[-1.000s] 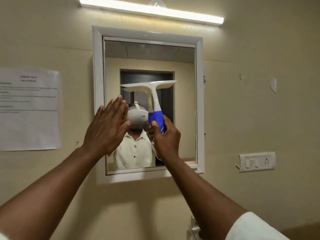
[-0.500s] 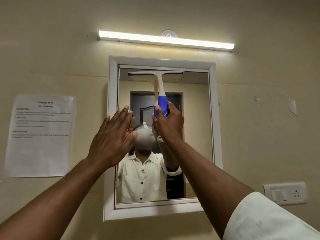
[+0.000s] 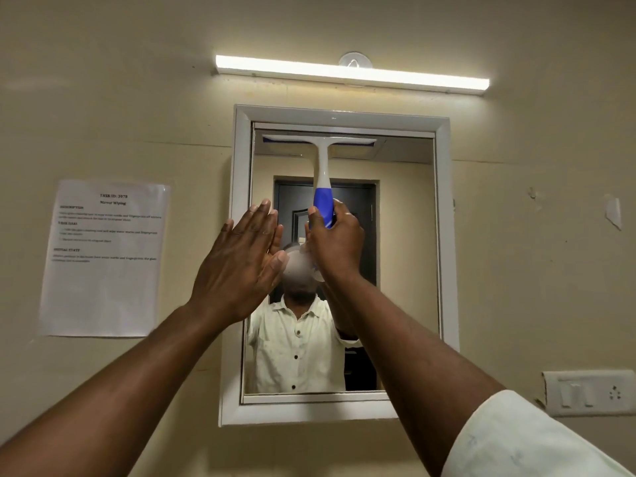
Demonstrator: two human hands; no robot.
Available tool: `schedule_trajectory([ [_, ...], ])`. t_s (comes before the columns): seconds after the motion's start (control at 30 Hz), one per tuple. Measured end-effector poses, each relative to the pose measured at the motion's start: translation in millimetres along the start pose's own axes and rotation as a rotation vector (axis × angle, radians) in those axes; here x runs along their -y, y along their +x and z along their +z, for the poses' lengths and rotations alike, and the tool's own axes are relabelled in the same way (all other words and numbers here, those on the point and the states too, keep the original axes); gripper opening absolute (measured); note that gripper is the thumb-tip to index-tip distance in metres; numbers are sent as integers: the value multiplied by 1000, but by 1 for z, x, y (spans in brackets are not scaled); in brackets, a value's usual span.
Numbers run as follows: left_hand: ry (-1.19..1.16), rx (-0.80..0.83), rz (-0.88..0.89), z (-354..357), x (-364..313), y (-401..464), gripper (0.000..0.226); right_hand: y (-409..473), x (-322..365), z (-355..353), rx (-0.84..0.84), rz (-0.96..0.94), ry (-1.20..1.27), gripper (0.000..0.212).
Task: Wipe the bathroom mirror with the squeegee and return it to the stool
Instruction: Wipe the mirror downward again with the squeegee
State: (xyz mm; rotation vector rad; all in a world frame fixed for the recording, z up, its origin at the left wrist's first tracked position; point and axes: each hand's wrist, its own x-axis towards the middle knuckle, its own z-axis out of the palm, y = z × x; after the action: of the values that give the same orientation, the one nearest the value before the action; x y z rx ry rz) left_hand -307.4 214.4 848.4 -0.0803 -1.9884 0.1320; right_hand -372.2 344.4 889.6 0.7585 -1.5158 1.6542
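Above the right hand (image 3: 335, 241), the white plastic squeegee with a blue grip section (image 3: 321, 173) is standing upright, its handle wrapped by the fingers and thumb in a firm closed grip around the blue part. Straight up from that grip, the white neck is rising to the wide horizontal blade, which is lying level against the top edge of the glass of the white-framed rectangular bathroom mirror (image 3: 406, 270), just under the upper frame. Just to the left of the grip, the left hand (image 3: 241, 263) is held flat and wide, fingers together and pointing up, holding nothing, over the mirror's left side; whether the palm is touching the glass cannot be told. Far above the grip, a long lit tube light (image 3: 351, 75) is glowing on the cream wall. Well to the left, a white printed paper sheet (image 3: 105, 259) is hanging on the wall. Down and to the right, a white switch plate (image 3: 590, 394) is sitting on the wall.
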Motion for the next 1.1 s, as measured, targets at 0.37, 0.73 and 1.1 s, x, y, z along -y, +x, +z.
schedule_trajectory([
  [0.37, -41, 30, -50, 0, -3, -35, 67, -43, -9, -7, 17, 86, -57, 43],
  [0.73, -52, 68, -85, -11, -10, -70, 62, -103, -27, -23, 87, 235, -44, 41],
  [1.1, -46, 142, -124, -13, -12, -112, 64, -145, -41, -26, 120, 382, -51, 44],
])
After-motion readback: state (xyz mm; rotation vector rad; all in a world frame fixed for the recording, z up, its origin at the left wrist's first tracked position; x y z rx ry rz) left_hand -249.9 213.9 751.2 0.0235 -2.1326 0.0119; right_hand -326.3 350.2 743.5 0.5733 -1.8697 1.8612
